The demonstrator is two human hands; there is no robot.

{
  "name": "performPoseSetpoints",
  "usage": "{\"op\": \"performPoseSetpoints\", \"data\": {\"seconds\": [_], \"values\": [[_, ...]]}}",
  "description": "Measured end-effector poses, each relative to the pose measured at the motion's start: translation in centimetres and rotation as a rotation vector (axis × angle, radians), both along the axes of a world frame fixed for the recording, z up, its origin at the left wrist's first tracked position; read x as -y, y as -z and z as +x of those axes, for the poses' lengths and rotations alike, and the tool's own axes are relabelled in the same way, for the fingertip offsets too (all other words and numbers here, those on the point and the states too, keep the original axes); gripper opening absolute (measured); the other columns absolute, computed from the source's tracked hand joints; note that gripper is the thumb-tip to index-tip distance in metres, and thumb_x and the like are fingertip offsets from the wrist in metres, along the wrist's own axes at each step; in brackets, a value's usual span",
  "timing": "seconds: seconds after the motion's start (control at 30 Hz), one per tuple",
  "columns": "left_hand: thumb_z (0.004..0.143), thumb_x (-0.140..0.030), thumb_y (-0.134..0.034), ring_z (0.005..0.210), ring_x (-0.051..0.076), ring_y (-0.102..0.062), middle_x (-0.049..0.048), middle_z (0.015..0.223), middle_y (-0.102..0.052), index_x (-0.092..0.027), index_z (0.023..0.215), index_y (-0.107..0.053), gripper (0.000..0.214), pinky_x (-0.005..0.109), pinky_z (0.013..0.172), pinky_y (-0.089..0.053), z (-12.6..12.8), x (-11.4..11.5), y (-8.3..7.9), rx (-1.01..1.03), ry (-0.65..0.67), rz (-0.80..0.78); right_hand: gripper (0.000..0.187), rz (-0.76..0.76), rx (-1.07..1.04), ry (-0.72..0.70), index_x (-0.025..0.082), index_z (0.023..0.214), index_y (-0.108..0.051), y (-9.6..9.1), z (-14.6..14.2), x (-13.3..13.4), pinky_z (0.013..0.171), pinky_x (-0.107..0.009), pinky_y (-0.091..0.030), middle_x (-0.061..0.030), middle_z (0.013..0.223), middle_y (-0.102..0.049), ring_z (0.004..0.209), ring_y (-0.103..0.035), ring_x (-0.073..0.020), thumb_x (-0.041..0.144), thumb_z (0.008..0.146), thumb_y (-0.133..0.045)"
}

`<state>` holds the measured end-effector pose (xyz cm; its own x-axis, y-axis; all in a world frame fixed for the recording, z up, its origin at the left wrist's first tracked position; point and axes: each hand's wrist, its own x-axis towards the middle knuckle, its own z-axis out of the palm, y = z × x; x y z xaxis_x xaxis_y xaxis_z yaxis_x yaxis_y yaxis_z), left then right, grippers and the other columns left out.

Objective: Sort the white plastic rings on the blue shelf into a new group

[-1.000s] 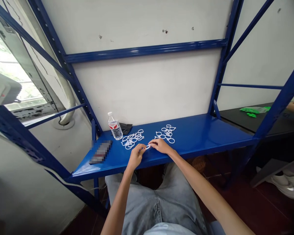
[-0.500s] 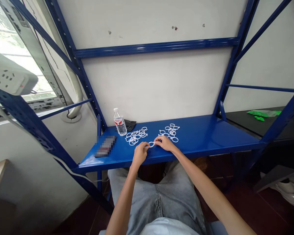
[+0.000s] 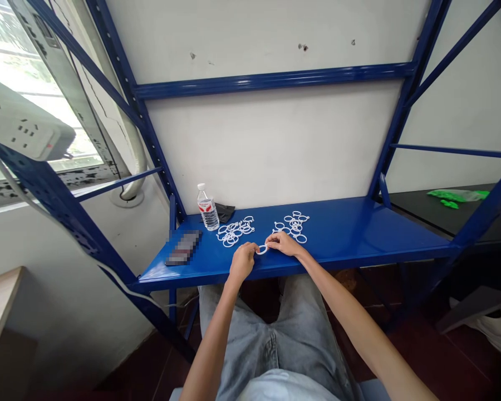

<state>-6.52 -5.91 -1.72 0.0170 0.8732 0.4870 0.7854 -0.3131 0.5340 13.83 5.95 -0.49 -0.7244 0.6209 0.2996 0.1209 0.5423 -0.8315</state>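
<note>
A white ring (image 3: 262,254) is pinched between left hand (image 3: 244,259) and right hand (image 3: 284,244) at the front of a blue shelf (image 3: 350,228). Beyond the grip lie a left ring cluster (image 3: 232,229) and right ring cluster (image 3: 294,225); farther left, a bottle (image 3: 209,210) partly hides a black pouch (image 3: 225,212).

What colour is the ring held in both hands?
White. The ring shows best in the head view, between the left hand and right hand.
</note>
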Motion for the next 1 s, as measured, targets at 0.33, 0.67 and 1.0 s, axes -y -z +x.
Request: {"op": "performPoseSetpoints", "data": {"seconds": [0.33, 0.67, 1.0], "values": [[0.097, -0.047, -0.064, 0.096, 0.025, -0.071, 0.0073, 0.117, -0.079, -0.025, 0.118, -0.079, 0.034, 0.035, 0.085, -0.054, 0.4, 0.6, -0.9, 0.066, 0.073, -0.085, 0.028, -0.009, -0.049, 0.077, 0.019, 0.089, -0.08, 0.0, -0.2, 0.1, 0.082, -0.035, -0.055, -0.007, 0.092, -0.08, 0.086, -0.073, -0.0247, 0.047, 0.085, -0.074], [0.098, -0.052, -0.063, 0.103, 0.027, -0.072, 0.0064, 0.119, -0.079, -0.027, 0.119, -0.078, 0.036, 0.035, 0.087, -0.054, 0.7, 1.0, -1.3, 0.041, 0.064, -0.117, 0.032, 0.01, -0.01, 0.037, 0.019, 0.088, -0.08, -0.5, 0.0, 0.5, 0.081, -0.034, -0.054, -0.0071, 0.09, -0.079, 0.083, -0.072, -0.0234, 0.05, 0.086, -0.074], [0.1, -0.046, -0.061, 0.092, 0.023, -0.069, 0.0027, 0.1, -0.075, -0.027, 0.119, -0.067, 0.028, 0.031, 0.077, -0.05, 0.6, 0.9, -1.0, 0.043, 0.024, -0.098, 0.027, 0.036, -0.032, 0.064, 0.02, 0.091, -0.08, -0.5, -0.1, 0.9, 0.08, -0.033, -0.054, -0.0065, 0.092, -0.079, 0.085, -0.072, -0.0235, 0.045, 0.088, -0.072]]}}
